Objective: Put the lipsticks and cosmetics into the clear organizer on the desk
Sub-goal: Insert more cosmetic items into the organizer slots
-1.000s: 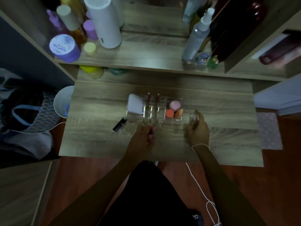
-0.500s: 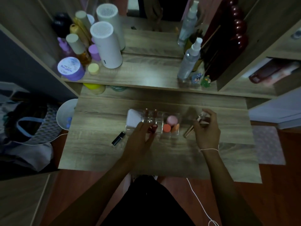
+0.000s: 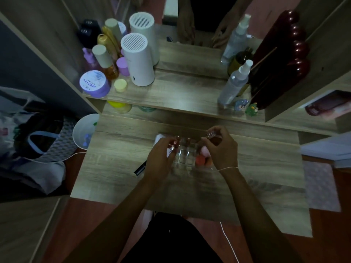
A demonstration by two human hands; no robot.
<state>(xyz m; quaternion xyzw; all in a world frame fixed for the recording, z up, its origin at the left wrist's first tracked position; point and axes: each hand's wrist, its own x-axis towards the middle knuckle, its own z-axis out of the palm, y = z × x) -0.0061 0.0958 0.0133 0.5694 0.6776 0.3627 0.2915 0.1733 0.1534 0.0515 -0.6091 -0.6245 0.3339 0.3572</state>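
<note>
A red lipstick is pinched in the left hand grip above the clear organizer for slotting upright; a small clear bottle is held by the right hand; a black tube is left on the surface.

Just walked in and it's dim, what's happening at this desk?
A person is filling a clear plastic organizer on the wooden desk. The left hand lowers a dark red lipstick into it; the right hand holds a small clear item above. A black tube lies outside.
</note>
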